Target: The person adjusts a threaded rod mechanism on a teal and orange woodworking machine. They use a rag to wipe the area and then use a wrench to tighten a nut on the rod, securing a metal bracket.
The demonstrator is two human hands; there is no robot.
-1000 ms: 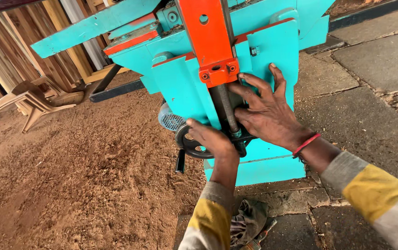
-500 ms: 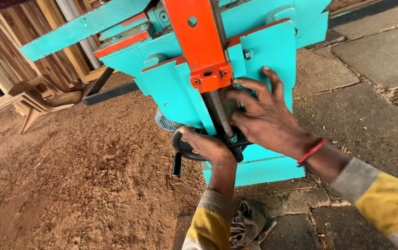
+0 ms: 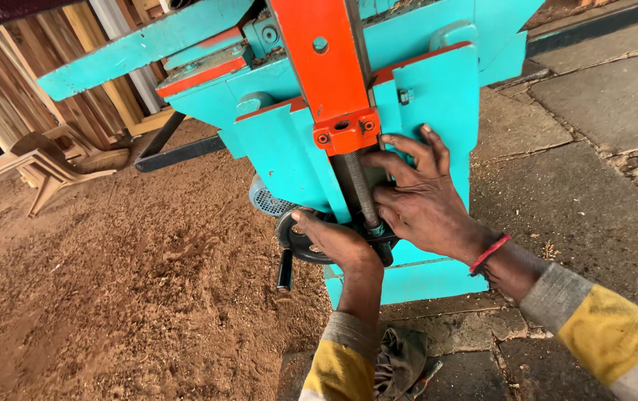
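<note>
Threaded rod (image 3: 362, 189) upright (left hand (image 3: 331, 239) on handwheel (image 3: 294, 241))

Woodworking shop, sawdust floor (image 3: 111, 297), turquoise machine (image 3: 423, 96), stacked timber planks (image 3: 7, 89); stone paving (image 3: 601, 171)

Both arms reach forward and down from the lower edge of the head view, sleeves grey with yellow bands drawn back from the wrists. The left hand (image 3: 334, 241) is seen from the back, knuckles up, its fingers curled over and closed in a grip, the forearm running almost straight up the frame. The right hand (image 3: 419, 197) comes in from the lower right with a red band on its wrist, palm turned away, fingers spread and bent, their tips pressing forward just beside the left hand.
</note>
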